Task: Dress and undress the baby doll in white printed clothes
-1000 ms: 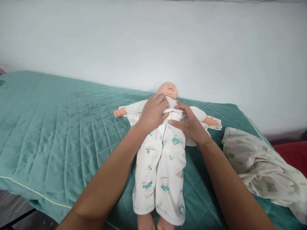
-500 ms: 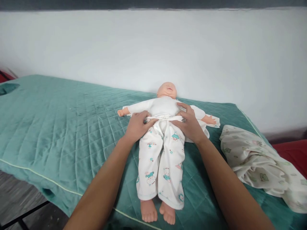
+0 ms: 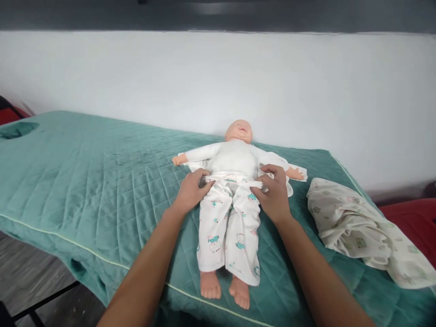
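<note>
A baby doll point(image 3: 238, 131) lies on its back on a teal quilted bed cover point(image 3: 102, 172), arms out, head toward the wall. It wears a white top point(image 3: 235, 159) and white printed trousers point(image 3: 228, 227); its bare feet point(image 3: 225, 290) point at me. My left hand point(image 3: 190, 190) pinches the trouser waistband at the doll's left-side hip in view. On the other hip, my right hand point(image 3: 274, 193) grips the same waistband. Both hands are closed on the fabric.
A crumpled white printed cloth point(image 3: 361, 227) lies on the cover at the right. A white wall point(image 3: 218, 81) runs behind the bed. The bed's front edge point(image 3: 68, 240) drops to a dark floor. Something red point(image 3: 412, 218) shows at far right.
Both hands moved down from the doll's chest to its waist, drawing the printed garment down so the white top shows. The camera view rose and pulled back; the feet are now fully visible.
</note>
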Demonstrator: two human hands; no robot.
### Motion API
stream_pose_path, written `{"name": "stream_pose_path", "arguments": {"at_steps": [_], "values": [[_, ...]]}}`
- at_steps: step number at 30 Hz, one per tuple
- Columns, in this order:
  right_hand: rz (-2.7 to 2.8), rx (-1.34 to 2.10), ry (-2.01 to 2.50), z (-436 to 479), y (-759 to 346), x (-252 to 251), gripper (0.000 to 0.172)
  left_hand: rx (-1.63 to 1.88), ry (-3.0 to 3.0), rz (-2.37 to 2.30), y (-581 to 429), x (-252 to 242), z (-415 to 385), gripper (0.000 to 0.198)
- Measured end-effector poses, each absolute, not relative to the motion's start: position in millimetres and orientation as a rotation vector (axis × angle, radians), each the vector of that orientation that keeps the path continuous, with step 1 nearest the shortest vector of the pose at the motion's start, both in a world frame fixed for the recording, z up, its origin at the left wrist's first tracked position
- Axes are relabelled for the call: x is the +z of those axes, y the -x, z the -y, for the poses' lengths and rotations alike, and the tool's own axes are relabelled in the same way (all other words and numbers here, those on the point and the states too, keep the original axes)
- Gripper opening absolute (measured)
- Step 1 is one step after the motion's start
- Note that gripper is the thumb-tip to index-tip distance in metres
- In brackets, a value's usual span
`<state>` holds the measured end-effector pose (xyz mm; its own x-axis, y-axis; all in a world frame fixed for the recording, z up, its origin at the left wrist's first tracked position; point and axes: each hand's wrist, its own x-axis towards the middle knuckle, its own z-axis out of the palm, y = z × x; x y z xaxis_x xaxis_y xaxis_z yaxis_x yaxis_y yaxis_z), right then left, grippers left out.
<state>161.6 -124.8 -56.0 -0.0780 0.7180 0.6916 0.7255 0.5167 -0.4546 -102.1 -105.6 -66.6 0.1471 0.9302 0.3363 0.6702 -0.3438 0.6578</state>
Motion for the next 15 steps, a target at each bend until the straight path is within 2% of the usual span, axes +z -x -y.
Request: {"name": "stream_pose_path", "arguments": {"at_steps": [6, 15], "values": [[1.886, 0.042, 1.116, 155.9, -161.0, -55.2, 0.008, 0.995, -2.247, -1.644, 100.3, -69.1, 106.6, 0.011], [1.883, 0.278, 1.358, 150.3, -161.9, -53.1, 0.021, 1.046, -2.165, -1.639, 94.7, -67.6, 109.4, 0.023]]}}
